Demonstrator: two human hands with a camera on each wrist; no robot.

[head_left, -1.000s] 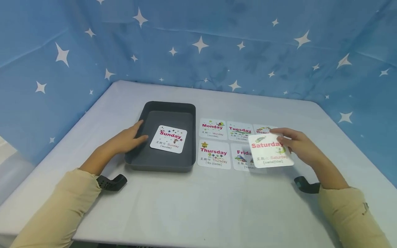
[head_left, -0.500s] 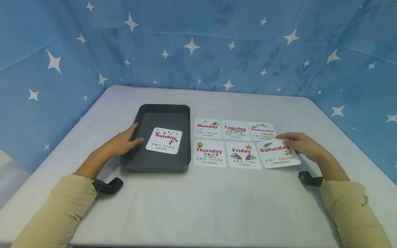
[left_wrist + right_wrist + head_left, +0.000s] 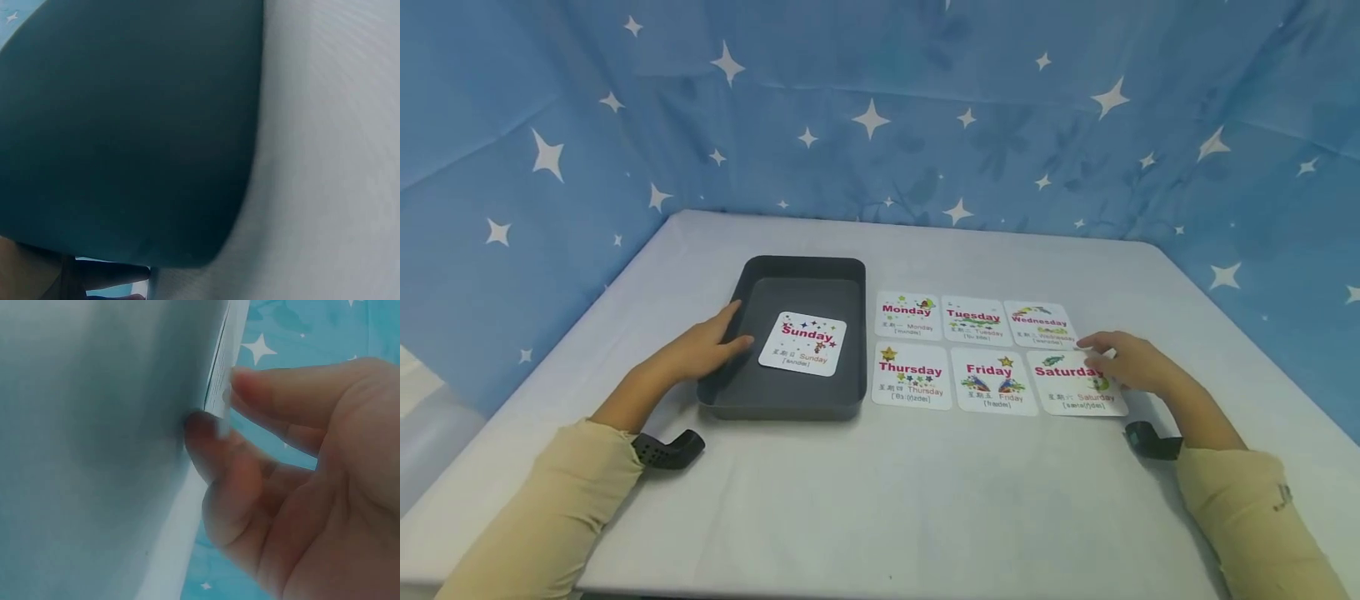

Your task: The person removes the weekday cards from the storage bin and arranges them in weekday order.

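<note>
Within the dark grey tray [image 3: 782,412] lies the Sunday card [image 3: 803,346]. My left hand [image 3: 696,346] holds the tray's left rim, the thumb reaching over the inside. At the right, my right hand [image 3: 1135,362] pinches the right edge of the Saturday card [image 3: 1067,383], partly covering it. In the right wrist view, thumb and fingers [image 3: 215,447] meet at the card's edge. The Saturday card lies at or very near the table, right of the Friday card [image 3: 995,382]. The left wrist view is mostly filled by a dark surface.
Left of Friday lies the Thursday card [image 3: 912,377]. Behind are the Monday [image 3: 907,317], Tuesday [image 3: 976,321] and Wednesday cards [image 3: 1040,325]. The white-covered table [image 3: 880,500] meets a blue starry curtain [image 3: 925,125].
My right hand has moved right and lowered the Saturday card from above the Friday and Wednesday cards to the row's right end, where it straightened. The left hand stays at the tray.
</note>
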